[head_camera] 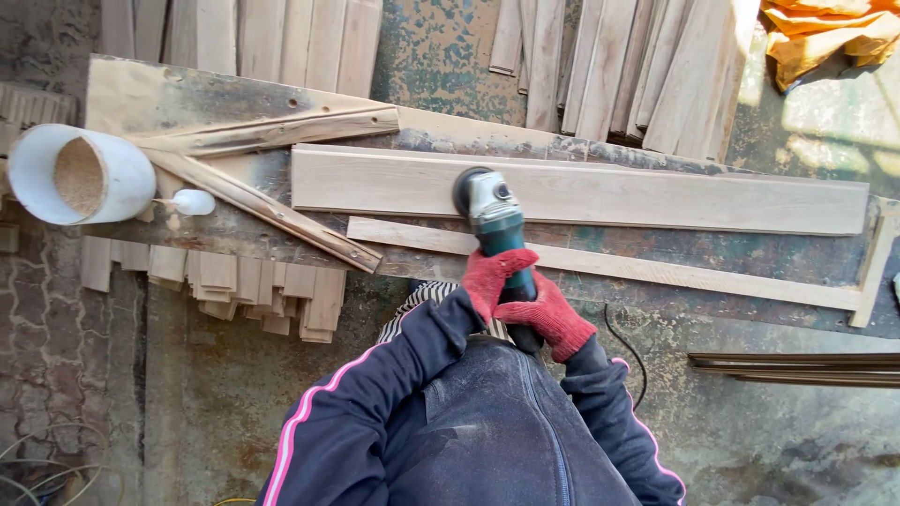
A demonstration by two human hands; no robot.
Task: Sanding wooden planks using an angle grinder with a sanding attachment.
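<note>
Angle grinder [495, 225]: green body, grey head, disc flat on the near edge of the long plank [581, 192], mid-worktop.
Left hand [491, 277], red glove: fingers closed round the grinder body.
Right hand [548, 314], red glove: fingers closed round the rear grip.
Thin batten [656, 270]: lies just beside the plank, nearer the person.
Black cord [626, 342]: trails right of the hands.
White tube [80, 175]: far left on the worktop [234, 230], sawdust inside.
Risk, judged: plank looks unclamped, so disc drag could shift it; a tilted disc could gouge; the cord could snag.
</note>
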